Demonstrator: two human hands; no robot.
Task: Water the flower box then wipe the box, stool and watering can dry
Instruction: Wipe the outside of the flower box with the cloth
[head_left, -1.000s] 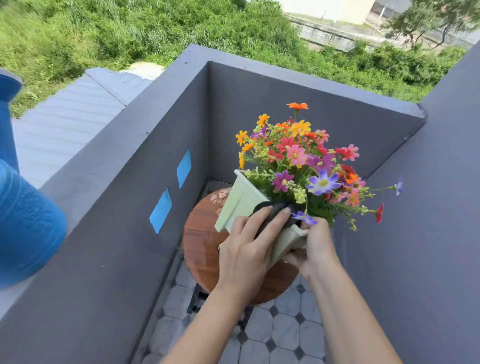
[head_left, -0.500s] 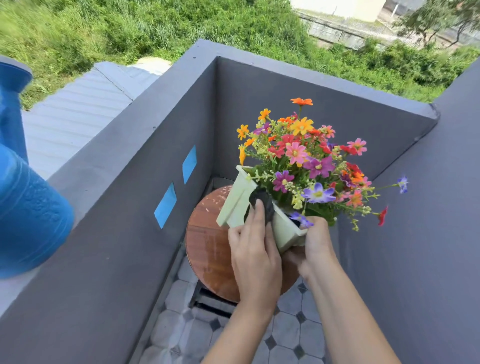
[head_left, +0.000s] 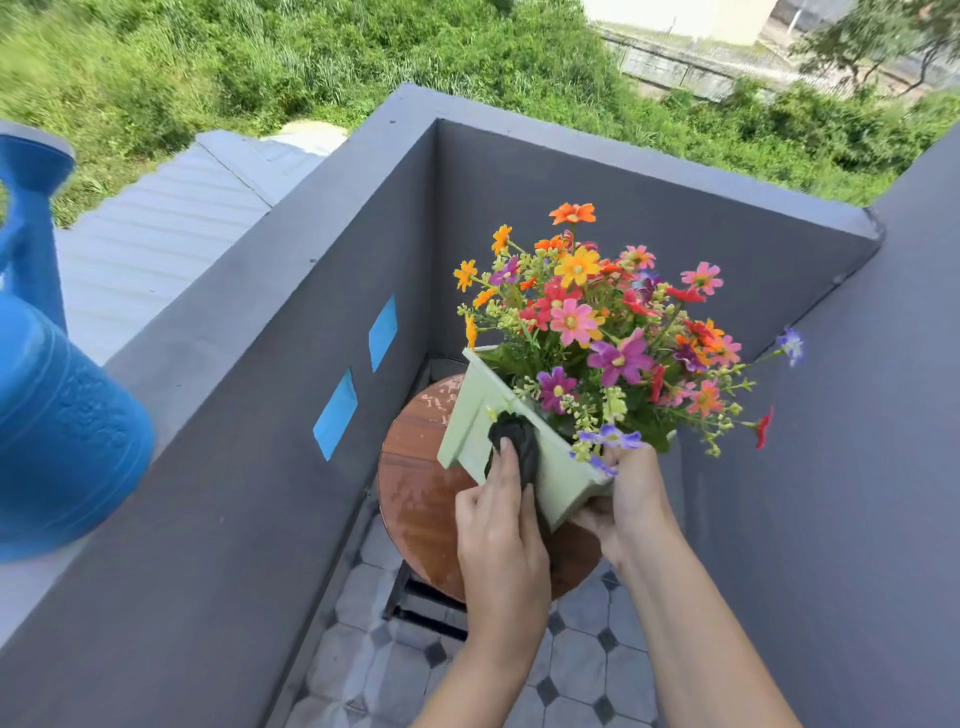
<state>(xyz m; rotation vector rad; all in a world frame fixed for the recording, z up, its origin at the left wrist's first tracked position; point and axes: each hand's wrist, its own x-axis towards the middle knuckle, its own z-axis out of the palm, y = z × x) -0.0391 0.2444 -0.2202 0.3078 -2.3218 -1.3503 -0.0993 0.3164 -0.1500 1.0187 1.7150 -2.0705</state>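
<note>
Here my left hand (head_left: 501, 540) has slid its bunched dark cloth (head_left: 511, 447) from the near corner up the side of the flower box (head_left: 480, 415), so drying the box is under way. Counted, largest first: one blue watering can (head_left: 57, 415) at nine o'clock on the wall ledge (head_left: 218, 332); one wet stool (head_left: 423, 493) below; one box, tilted, held above it; one cloth. My right hand (head_left: 631, 501) is closed on the box's near end at five o'clock.
</note>
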